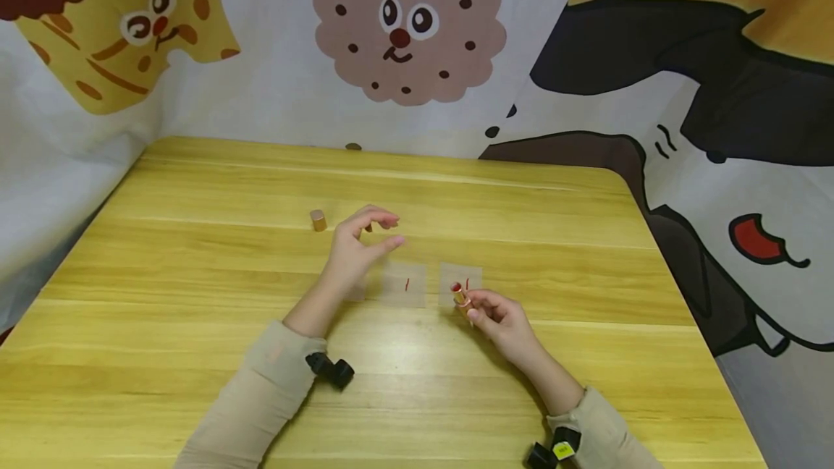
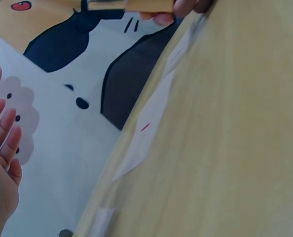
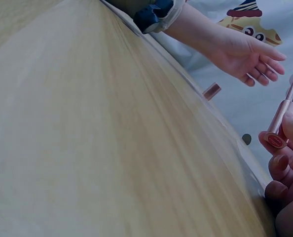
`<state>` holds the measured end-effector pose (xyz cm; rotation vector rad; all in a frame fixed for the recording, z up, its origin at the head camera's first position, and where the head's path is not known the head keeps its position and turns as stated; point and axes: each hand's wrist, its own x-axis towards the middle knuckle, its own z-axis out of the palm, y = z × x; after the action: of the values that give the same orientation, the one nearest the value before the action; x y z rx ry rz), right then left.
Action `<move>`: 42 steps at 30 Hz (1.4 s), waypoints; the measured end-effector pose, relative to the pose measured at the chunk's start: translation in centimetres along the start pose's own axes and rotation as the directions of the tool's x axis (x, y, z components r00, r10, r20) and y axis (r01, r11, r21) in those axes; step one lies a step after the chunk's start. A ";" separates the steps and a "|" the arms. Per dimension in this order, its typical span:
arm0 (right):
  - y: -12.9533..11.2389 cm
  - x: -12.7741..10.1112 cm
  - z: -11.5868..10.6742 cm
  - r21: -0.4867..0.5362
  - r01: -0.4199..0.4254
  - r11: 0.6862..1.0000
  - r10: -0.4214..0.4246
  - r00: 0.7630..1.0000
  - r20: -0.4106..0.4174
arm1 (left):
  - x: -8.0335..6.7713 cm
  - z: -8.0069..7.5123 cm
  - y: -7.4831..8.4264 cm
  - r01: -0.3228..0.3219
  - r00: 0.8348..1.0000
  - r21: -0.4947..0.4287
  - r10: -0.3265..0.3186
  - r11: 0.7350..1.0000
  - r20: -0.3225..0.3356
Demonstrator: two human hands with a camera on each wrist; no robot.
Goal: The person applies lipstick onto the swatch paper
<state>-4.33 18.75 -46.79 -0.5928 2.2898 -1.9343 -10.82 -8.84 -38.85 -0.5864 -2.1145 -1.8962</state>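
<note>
In the head view my right hand point(image 1: 504, 324) pinches an uncapped lipstick point(image 1: 463, 301) between thumb and fingers, its red tip pointing up and away. The lipstick's gold tube and round red end label show in the right wrist view, point(image 3: 279, 116) with the base toward that camera. Below it lies a right-hand paper square point(image 1: 474, 275) bearing a short red stroke. My left hand point(image 1: 357, 241) hovers over the table with thumb and fingers apart, holding nothing. Close to its wrist is a middle paper square point(image 1: 394, 297), also marked with a red stroke.
A small gold cap point(image 1: 318, 221) stands on the wooden table point(image 1: 417, 396) left of my left hand. Another paper square point(image 1: 356, 294) is partly hidden behind the left wrist. Beyond the far table edge hangs a cartoon-printed cloth point(image 1: 260, 107).
</note>
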 end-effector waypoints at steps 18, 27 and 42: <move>-0.2 0.1 0.0 -0.021 -0.006 1.000 0.006 1.000 -0.005 | 1.4 -4.0 -0.5 -0.024 0.977 0.032 0.030 0.999 -0.209; -0.3 0.0 0.0 -0.022 0.018 1.000 -0.018 1.000 0.005 | 1.7 -6.5 -1.1 0.025 0.955 0.020 -0.018 0.999 -0.296; -0.2 0.0 0.1 -0.023 0.026 0.999 -0.025 1.000 0.008 | 1.4 -9.1 -2.8 0.123 0.949 0.104 -0.086 0.987 -0.304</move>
<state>-4.28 18.65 -46.60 -0.6338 2.3137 -1.9161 -14.12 -17.84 -39.51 -0.1502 -2.0758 -1.7619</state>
